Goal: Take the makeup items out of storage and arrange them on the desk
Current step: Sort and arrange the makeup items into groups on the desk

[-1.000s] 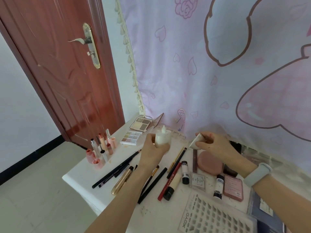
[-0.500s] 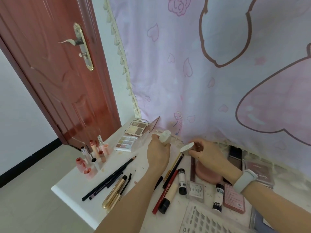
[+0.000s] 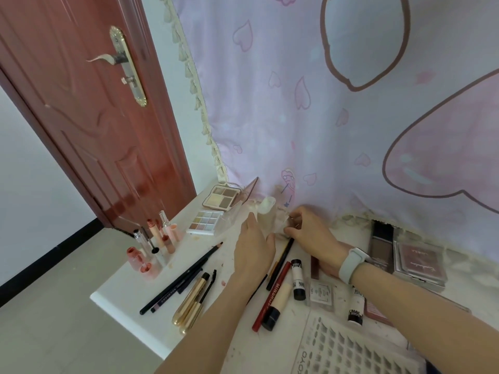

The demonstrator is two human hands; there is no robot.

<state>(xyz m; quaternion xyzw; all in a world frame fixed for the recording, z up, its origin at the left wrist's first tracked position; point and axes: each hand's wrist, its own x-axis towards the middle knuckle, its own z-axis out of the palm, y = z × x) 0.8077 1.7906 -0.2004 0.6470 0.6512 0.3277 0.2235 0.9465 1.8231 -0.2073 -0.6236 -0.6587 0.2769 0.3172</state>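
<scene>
On a white desk (image 3: pixel 127 298) lie many makeup items. A cream bottle (image 3: pixel 266 215) stands near the back, against the curtain, and my left hand (image 3: pixel 253 247) grips it from the front. Just right of the bottle, my right hand (image 3: pixel 310 234) has its fingers curled on a small white cap (image 3: pixel 284 234), which is mostly hidden and blurred. Two open eyeshadow palettes (image 3: pixel 206 225) lie to the left of the bottle. Pencils, a gold mascara (image 3: pixel 190 302) and black-and-white tubes (image 3: pixel 297 279) lie under and between my forearms.
Lip gloss tubes (image 3: pixel 159 238) stand at the desk's left corner, close to the edge. A pink compact (image 3: pixel 420 263) and a dark palette (image 3: pixel 382 244) lie at the right. A perforated organizer tray (image 3: pixel 351 352) sits at the front. A red door (image 3: pixel 94 130) and a pink curtain (image 3: pixel 324 130) stand behind.
Both hands have moved away from me toward the curtain and lower. The bottle, held up before, now stands on the desk. The right hand has closed in beside it.
</scene>
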